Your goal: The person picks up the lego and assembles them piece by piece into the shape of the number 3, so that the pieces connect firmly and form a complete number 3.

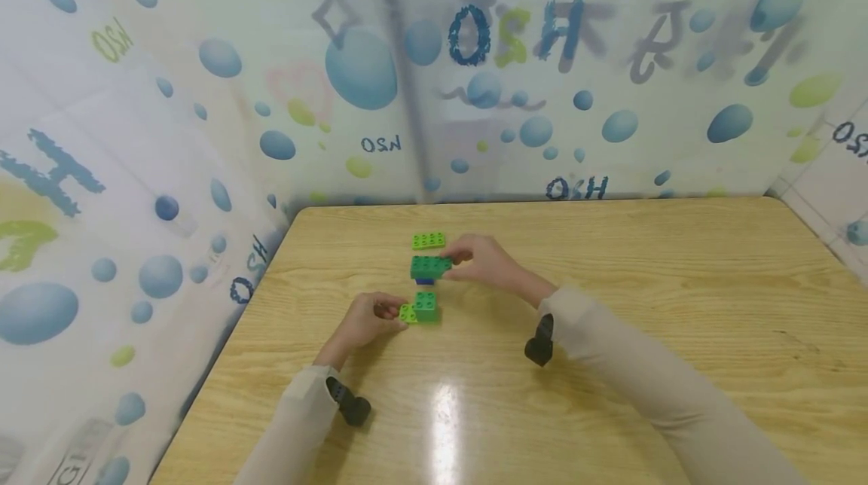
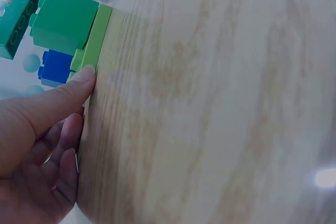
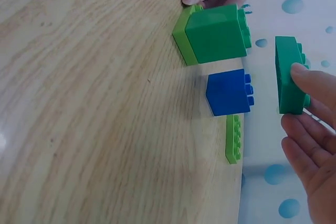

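Mid-frame, the right hand pinches 1 long green brick; below and left, the left hand pinches the lower lime plate.

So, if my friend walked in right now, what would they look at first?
Probably the wall behind the table, with its big blue and green bubbles. Next, maybe the long green block that the right hand holds up above the blue block. Closer to us, the left hand holds the end of a light green block with a chunky green block on top.
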The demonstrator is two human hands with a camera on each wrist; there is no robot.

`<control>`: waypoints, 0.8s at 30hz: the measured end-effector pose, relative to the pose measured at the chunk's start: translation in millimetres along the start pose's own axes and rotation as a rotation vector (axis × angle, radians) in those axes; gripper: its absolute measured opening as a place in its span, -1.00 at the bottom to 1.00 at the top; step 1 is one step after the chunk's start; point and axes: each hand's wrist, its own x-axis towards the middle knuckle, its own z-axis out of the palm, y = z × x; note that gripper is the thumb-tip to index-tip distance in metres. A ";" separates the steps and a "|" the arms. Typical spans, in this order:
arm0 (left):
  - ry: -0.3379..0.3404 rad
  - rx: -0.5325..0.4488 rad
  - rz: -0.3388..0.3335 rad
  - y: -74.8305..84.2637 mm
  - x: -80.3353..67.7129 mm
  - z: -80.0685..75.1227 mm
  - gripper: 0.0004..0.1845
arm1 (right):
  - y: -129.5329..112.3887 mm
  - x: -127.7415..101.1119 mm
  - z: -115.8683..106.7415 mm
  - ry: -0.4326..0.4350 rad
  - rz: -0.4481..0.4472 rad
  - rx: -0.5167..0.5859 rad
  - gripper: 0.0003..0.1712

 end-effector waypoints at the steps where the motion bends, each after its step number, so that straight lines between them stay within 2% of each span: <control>1: 0.001 0.002 -0.001 0.0 0.0 0.1 -0.66 | -1.1 -0.8 1.0 -0.002 -0.010 0.000 -0.60; 11: 0.001 0.003 -0.056 3.1 -1.3 -0.6 -0.66 | -8.7 -9.0 14.3 -0.015 -0.091 0.015 -0.59; 24: -0.002 0.003 -0.077 2.1 0.5 -0.6 -0.69 | -6.2 -11.2 31.8 -0.029 -0.090 -0.024 -0.59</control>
